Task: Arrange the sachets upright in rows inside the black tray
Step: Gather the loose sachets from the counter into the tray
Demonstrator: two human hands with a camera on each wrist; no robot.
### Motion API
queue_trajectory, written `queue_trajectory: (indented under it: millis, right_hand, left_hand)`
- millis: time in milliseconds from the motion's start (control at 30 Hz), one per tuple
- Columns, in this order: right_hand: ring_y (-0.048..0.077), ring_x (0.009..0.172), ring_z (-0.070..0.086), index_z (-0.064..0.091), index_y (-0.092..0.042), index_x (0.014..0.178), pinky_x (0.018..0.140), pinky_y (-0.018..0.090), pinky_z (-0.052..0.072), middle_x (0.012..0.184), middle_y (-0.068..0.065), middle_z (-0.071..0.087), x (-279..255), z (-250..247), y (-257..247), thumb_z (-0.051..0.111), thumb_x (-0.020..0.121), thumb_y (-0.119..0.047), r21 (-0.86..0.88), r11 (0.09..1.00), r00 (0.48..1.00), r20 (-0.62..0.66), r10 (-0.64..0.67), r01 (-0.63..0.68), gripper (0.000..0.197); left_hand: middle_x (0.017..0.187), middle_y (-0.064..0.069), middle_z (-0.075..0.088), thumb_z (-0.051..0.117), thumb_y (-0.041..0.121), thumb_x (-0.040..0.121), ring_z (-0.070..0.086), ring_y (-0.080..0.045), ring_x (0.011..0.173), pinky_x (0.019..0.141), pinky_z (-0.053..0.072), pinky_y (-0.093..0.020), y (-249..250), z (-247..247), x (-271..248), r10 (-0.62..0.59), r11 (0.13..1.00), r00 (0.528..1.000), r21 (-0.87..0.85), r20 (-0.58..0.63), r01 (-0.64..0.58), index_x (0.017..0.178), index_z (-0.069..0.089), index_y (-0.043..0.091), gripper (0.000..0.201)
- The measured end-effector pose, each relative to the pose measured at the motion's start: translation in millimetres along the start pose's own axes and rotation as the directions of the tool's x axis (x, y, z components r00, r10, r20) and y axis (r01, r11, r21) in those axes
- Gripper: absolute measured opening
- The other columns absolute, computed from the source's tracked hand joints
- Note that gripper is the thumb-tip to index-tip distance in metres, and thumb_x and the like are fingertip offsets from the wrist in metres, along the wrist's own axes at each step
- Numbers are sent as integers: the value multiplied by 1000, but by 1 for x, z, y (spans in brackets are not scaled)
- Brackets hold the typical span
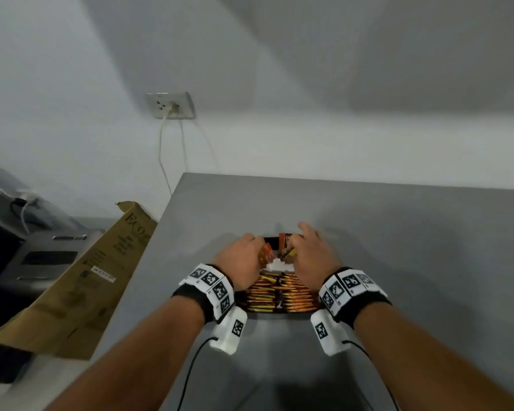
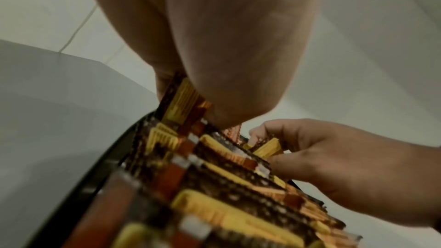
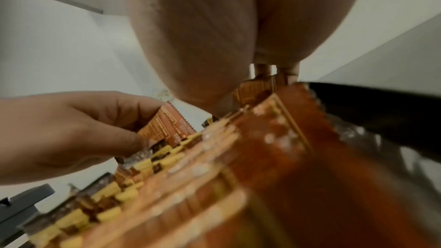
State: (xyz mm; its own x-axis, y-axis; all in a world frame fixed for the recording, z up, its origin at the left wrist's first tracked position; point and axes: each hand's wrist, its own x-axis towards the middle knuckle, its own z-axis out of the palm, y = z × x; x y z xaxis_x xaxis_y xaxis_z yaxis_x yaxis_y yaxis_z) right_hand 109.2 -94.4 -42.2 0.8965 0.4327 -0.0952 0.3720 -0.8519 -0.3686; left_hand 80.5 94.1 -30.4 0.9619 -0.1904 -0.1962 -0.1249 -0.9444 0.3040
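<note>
In the head view, both hands worked at the far end of the black tray (image 1: 267, 312), where upright sachets (image 1: 279, 295) stood in two rows. In the left-wrist view, the left hand (image 2: 214, 44) pinched a sachet (image 2: 183, 101), probably to seat it upright. In the right-wrist view, the right hand (image 3: 214, 35) apparently gripped another sachet (image 3: 255, 90), though blur obscured it.

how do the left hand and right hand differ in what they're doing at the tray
The left hand pinches an orange sachet over the left row; the right hand grips sachets in the right row. The left hand sits nearer the black tray's left edge; the right hand reaches further back. Both work at the far ends of the upright rows.
</note>
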Motion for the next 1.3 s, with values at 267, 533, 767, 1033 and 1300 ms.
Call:
queue_trajectory:
  millis: [267,533,767,1033,1300]
  right_hand:
    - [20,97,46,51,-28,90,87,33,40,94,-9,56,2,-5,-5,56,87,-12,-68,990,992,-23,-123,121,17]
    - [22,119,49,48,-22,135,103,38,41,129,-1,49,-22,-3,-13,45,96,-24,0,989,957,254,-142,147,39]
    - [22,133,35,27,-25,146,117,45,27,145,-2,37,-39,4,-4,73,64,-59,-129,974,907,404,-121,187,100]
    - [22,119,46,38,-18,134,110,40,37,131,2,47,-44,17,-16,71,76,-32,-233,955,970,201,-137,183,68]
    - [23,115,49,37,-16,136,107,47,41,129,1,49,-51,32,-22,69,72,-38,-181,967,974,175,-145,177,75]
  left_hand:
    - [113,-2,57,44,17,91,59,-26,98,88,51,-44,-10,7,-4,47,997,999,-64,23,-46,115,54,18,26]
    - [117,3,54,35,56,94,49,-18,112,103,38,-37,-13,15,-16,184,982,981,28,60,-186,128,50,24,50]
    - [130,4,50,65,81,52,46,-16,118,115,27,-35,-13,16,-28,278,916,945,249,170,-314,141,38,20,110]
    - [115,1,63,64,62,61,61,-21,100,98,44,-35,3,27,-36,234,927,971,292,42,-236,127,43,22,81]
    - [122,2,57,62,67,63,55,-20,107,96,47,-36,12,45,-39,163,963,987,215,11,-161,135,40,18,90]
